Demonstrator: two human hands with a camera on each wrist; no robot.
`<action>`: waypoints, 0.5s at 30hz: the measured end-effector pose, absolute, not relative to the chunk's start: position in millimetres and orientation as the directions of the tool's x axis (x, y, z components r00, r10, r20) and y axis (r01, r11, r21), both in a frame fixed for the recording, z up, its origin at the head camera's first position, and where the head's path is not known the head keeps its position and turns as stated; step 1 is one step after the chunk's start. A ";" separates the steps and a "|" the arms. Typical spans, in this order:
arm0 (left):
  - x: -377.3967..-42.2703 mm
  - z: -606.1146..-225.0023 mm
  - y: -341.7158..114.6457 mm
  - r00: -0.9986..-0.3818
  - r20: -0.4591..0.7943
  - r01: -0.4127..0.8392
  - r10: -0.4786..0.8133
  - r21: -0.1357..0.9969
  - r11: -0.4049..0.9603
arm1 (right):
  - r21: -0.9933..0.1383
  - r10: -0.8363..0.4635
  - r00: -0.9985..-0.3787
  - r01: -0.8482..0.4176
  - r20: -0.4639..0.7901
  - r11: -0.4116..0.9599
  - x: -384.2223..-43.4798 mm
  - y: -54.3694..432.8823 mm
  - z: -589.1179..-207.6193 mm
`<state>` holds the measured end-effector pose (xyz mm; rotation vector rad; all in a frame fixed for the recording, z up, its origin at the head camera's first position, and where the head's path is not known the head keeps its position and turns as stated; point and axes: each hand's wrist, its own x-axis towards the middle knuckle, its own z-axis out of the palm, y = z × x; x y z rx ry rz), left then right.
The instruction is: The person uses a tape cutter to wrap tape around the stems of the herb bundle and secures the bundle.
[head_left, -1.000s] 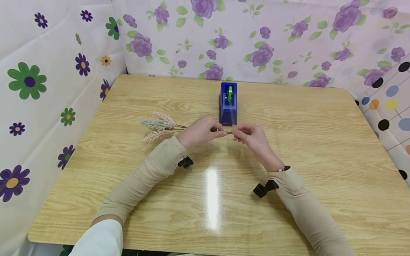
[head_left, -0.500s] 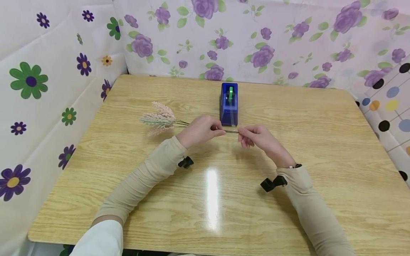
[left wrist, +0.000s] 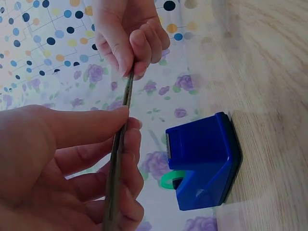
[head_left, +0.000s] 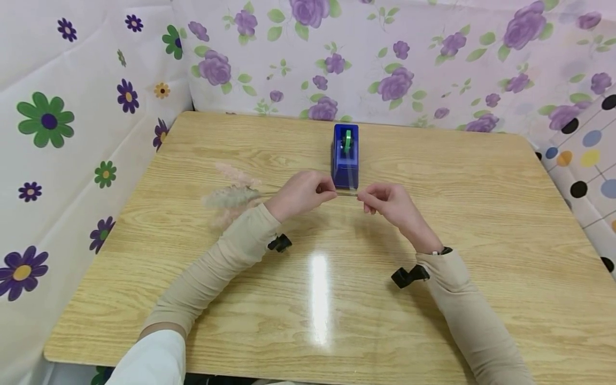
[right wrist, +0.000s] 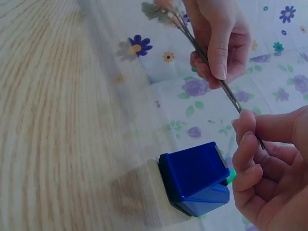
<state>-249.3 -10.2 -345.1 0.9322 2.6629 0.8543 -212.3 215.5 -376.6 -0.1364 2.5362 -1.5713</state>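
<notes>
The bunch of flowers (head_left: 232, 198) is held up above the wooden table (head_left: 471, 214), on the near side of the blue tape holder (head_left: 339, 175). It lies sideways, with the fluffy pink and pale green tops to the person's left and the thin stems (head_left: 346, 194) running almost straight to the right. The left hand (head_left: 303, 193) grips the stems between its thumb and bent fingers. The right hand (head_left: 386, 204) pinches them close to the bare end, and the right wrist view shows the tips poking out past its fingers. From the head, the tops look smeary, and the left hand hides the middle of the stems. The right wrist view cuts the tops off at its upper edge. A pale strip shows on the front of the tape holder, but it is hard to tell whether it touches the stems. A green ring (head_left: 347, 140) sits inside the holder, which stands right behind the gap between the hands. Behind the table hangs a cloth with purple roses (head_left: 356, 48).
</notes>
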 end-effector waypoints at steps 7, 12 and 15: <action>-250.6 -348.5 -8.8 -0.776 0.012 0.519 0.630 0.579 0.628 | -0.893 -0.117 -0.991 0.001 -0.060 0.450 -211.8 214.1 -378.7; -254.0 -349.8 -11.1 -0.752 -0.022 0.521 0.659 0.594 0.613 | -0.889 -0.121 -0.992 -0.015 -0.046 0.457 -212.5 213.6 -378.9; -256.8 -350.2 -14.3 -0.735 -0.090 0.500 0.672 0.597 0.627 | -0.886 -0.114 -0.992 -0.006 -0.053 0.464 -212.5 213.6 -379.1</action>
